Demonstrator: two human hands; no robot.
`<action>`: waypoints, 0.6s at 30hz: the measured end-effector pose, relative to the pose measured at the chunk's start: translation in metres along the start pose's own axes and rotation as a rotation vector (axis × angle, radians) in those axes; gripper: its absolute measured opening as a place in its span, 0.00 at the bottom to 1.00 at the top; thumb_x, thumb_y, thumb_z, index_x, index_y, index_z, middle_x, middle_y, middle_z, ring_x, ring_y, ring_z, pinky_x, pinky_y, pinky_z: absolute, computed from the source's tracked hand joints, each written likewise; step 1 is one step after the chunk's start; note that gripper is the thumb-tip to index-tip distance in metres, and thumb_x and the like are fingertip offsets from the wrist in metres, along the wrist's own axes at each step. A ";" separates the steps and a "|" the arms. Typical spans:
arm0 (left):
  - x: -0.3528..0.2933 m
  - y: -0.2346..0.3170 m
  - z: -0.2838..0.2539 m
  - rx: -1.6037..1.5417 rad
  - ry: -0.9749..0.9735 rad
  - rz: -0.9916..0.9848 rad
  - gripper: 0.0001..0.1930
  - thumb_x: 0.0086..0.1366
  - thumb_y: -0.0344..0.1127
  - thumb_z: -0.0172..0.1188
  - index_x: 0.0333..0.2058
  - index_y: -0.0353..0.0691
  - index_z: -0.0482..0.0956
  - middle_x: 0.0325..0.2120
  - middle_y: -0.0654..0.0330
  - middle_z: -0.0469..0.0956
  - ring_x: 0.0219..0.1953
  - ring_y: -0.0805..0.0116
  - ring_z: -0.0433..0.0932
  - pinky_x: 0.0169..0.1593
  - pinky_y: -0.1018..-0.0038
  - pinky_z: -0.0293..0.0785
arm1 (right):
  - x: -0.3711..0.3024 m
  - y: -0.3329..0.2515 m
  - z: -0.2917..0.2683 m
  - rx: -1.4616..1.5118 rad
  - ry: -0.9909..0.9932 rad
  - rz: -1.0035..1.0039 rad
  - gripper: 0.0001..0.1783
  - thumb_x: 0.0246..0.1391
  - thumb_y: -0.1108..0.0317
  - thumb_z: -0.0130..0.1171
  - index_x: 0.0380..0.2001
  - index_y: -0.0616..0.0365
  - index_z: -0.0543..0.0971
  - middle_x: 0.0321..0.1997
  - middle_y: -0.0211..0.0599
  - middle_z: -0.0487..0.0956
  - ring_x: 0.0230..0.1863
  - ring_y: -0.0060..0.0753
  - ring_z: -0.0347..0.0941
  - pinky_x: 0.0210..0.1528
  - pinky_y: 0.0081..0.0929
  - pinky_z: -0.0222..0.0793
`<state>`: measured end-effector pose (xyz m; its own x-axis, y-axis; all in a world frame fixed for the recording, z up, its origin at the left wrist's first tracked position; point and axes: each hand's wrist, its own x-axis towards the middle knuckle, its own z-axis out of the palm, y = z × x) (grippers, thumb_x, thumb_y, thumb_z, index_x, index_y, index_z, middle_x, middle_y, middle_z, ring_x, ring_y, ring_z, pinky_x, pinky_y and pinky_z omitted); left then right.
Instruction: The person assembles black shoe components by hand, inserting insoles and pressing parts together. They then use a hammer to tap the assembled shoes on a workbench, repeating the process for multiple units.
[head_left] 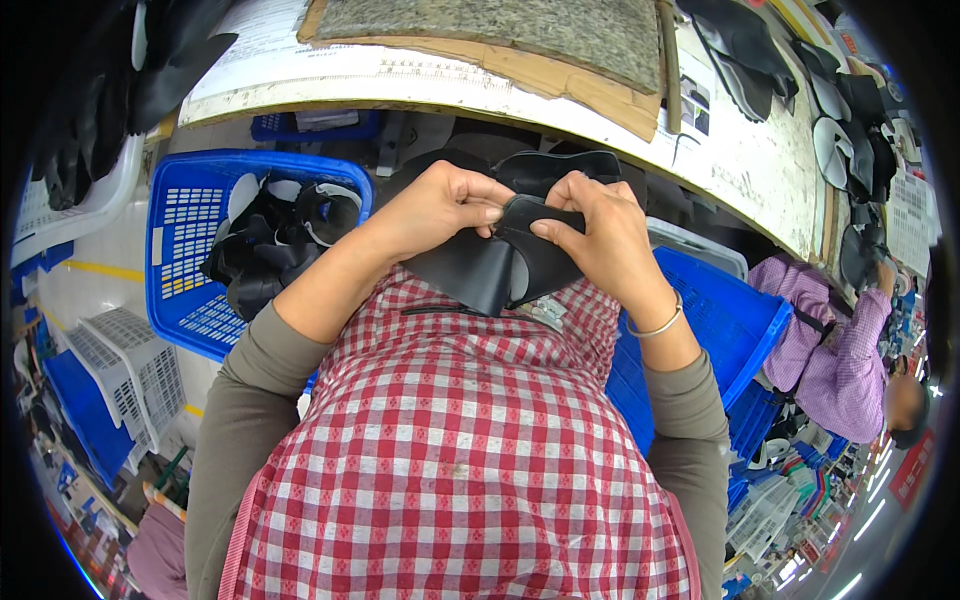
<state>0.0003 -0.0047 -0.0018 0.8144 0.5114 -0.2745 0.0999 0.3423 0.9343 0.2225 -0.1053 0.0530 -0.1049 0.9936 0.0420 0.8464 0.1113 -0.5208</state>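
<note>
A black leather shoe upper (475, 268) with a pale lining hangs between my hands, in front of the checked apron. My left hand (440, 212) pinches its upper edge between thumb and fingertips. Close beside it, my right hand (600, 232) has its thumb on the leather's near face and its fingers curled behind. The fingertips of both hands almost meet at the folded edge. More black leather (560, 168) lies just beyond my hands, under the table edge; part of it is hidden by my fingers.
A blue basket (172, 290) with several black pieces stands at my left. Another blue basket (700, 310) is by my right forearm. Ahead runs a worktable (755, 165) with a stone slab (500, 35) on cardboard. A co-worker in a checked shirt (845, 350) sits at far right.
</note>
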 end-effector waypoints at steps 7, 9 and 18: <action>-0.003 -0.009 0.019 0.027 0.165 0.023 0.07 0.67 0.30 0.67 0.41 0.32 0.87 0.29 0.68 0.82 0.30 0.83 0.75 0.37 0.82 0.72 | 0.000 -0.003 -0.001 -0.062 0.112 0.039 0.21 0.42 0.63 0.79 0.37 0.54 0.78 0.30 0.34 0.82 0.35 0.40 0.79 0.44 0.36 0.70; -0.010 -0.012 0.022 0.124 0.279 0.063 0.08 0.67 0.30 0.68 0.40 0.31 0.87 0.28 0.68 0.82 0.30 0.82 0.75 0.37 0.82 0.71 | -0.004 0.001 -0.006 0.026 0.206 0.101 0.25 0.41 0.67 0.80 0.40 0.57 0.78 0.32 0.35 0.83 0.37 0.34 0.82 0.40 0.31 0.75; -0.014 0.005 -0.010 -0.003 -0.030 -0.084 0.14 0.63 0.29 0.71 0.46 0.29 0.86 0.37 0.60 0.87 0.37 0.78 0.81 0.46 0.78 0.78 | -0.020 0.012 -0.003 0.432 -0.031 0.381 0.26 0.52 0.62 0.76 0.49 0.68 0.83 0.36 0.49 0.86 0.37 0.35 0.84 0.41 0.29 0.79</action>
<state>-0.0162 -0.0017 0.0045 0.8199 0.4566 -0.3452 0.1671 0.3858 0.9073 0.2364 -0.1241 0.0483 0.1450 0.9604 -0.2379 0.5383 -0.2783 -0.7955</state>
